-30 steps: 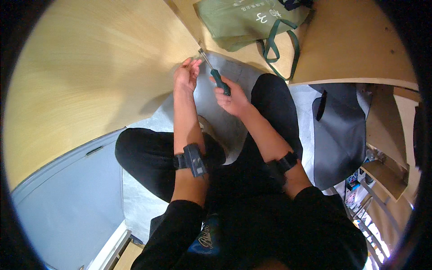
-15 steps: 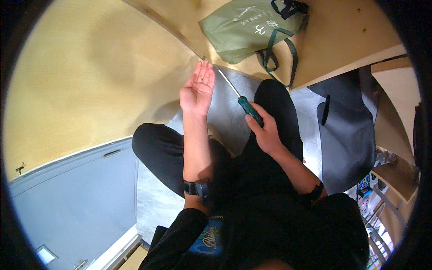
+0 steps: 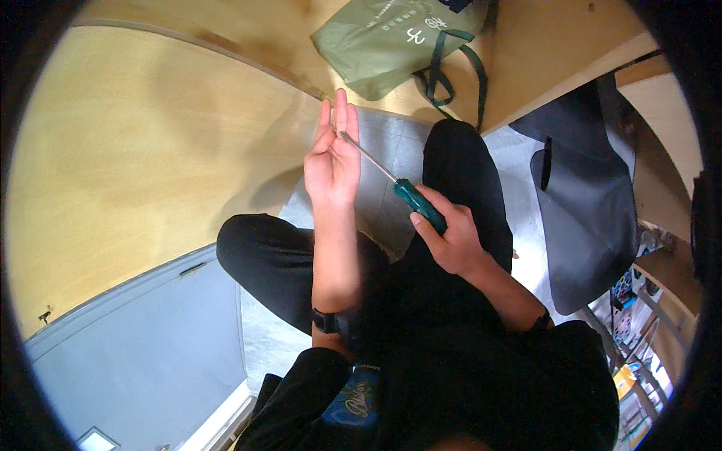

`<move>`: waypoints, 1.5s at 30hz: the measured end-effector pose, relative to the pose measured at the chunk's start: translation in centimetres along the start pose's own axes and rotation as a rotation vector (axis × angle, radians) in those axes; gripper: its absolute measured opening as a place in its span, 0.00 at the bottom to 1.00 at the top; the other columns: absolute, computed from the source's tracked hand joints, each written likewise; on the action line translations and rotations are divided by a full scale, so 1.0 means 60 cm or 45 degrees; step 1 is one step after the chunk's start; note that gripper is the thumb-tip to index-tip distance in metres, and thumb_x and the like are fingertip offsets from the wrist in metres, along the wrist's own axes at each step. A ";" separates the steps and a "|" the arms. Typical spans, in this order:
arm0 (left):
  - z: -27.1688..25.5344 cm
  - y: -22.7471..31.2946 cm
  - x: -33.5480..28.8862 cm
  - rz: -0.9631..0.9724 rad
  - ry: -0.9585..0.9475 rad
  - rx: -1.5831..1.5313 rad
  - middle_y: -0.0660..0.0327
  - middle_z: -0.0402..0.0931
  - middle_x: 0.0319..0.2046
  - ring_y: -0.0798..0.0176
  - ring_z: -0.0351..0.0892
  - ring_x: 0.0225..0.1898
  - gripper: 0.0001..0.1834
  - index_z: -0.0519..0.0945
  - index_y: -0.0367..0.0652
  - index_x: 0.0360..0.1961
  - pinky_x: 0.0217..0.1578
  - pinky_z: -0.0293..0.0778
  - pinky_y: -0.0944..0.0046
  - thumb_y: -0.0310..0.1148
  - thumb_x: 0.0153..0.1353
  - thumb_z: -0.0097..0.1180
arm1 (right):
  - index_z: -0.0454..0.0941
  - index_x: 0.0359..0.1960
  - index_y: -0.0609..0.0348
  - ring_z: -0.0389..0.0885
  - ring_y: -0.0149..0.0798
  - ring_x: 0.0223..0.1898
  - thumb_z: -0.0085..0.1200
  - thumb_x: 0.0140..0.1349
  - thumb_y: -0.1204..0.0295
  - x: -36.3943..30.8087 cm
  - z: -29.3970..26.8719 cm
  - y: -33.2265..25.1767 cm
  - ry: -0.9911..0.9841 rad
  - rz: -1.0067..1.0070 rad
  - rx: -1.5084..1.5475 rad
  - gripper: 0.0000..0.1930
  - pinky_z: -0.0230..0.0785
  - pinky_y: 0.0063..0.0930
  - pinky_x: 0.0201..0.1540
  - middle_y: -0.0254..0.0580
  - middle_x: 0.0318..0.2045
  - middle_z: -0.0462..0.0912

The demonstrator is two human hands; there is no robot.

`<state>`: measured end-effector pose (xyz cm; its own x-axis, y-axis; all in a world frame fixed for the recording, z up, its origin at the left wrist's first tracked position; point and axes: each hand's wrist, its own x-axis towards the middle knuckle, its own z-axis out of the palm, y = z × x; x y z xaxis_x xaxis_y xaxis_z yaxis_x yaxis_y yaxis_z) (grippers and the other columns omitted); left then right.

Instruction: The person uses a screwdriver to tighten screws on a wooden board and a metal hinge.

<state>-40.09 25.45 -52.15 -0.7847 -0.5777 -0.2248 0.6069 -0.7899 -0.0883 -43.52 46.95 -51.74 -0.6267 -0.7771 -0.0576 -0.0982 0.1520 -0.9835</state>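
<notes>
My left hand [image 3: 331, 169] is palm up beside the wooden panel, its fingers stretched away from me. The thumb bends in over the fingers against a tiny brownish piece [image 3: 336, 132], perhaps a screw; it is too small to make out well. My right hand [image 3: 453, 237] is wrapped round the green handle of a screwdriver [image 3: 412, 197]. Its thin metal shaft slants up to the left, and the tip is at the left fingers, right by the tiny piece. Whether they touch I cannot tell.
A large light wooden panel [image 3: 165, 135] stands at my left, above a grey-blue panel [image 3: 143, 338]. Ahead, an olive bag [image 3: 376, 52] with dark green straps lies on a wooden board [image 3: 549, 68]. A black chair-like thing [image 3: 587, 218] stands on the right over grey floor [image 3: 387, 143].
The screwdriver tip has moved left, from beside the left fingertips onto the fingers. My left thumb has folded in and the fingers have spread. The view has shifted slightly.
</notes>
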 end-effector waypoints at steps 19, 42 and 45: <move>0.010 -0.003 -0.006 0.048 -0.112 0.191 0.45 0.49 0.64 0.50 0.51 0.66 0.25 0.50 0.38 0.64 0.65 0.53 0.48 0.20 0.64 0.27 | 0.71 0.47 0.59 0.80 0.49 0.25 0.54 0.52 0.72 0.015 -0.001 -0.033 0.175 -0.286 -0.365 0.19 0.73 0.36 0.28 0.51 0.25 0.79; -0.033 -0.012 -0.003 0.117 -0.077 0.303 0.46 0.65 0.53 0.54 0.65 0.57 0.20 0.59 0.34 0.58 0.60 0.62 0.53 0.19 0.63 0.35 | 0.72 0.47 0.62 0.79 0.50 0.21 0.55 0.52 0.72 0.000 0.027 -0.025 0.331 -0.283 -0.437 0.19 0.72 0.36 0.23 0.52 0.23 0.79; -0.070 -0.011 0.004 0.040 -0.116 0.210 0.50 0.69 0.48 0.58 0.70 0.51 0.17 0.62 0.33 0.55 0.57 0.64 0.56 0.22 0.64 0.39 | 0.71 0.48 0.60 0.78 0.50 0.21 0.55 0.53 0.71 0.002 0.030 -0.008 0.331 -0.248 -0.469 0.19 0.71 0.37 0.23 0.52 0.22 0.78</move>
<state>-40.17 26.71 -56.22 -0.7784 -0.6131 -0.1351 0.6083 -0.7897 0.0792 -42.16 45.69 -51.57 -0.7369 -0.6418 0.2124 -0.4704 0.2611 -0.8430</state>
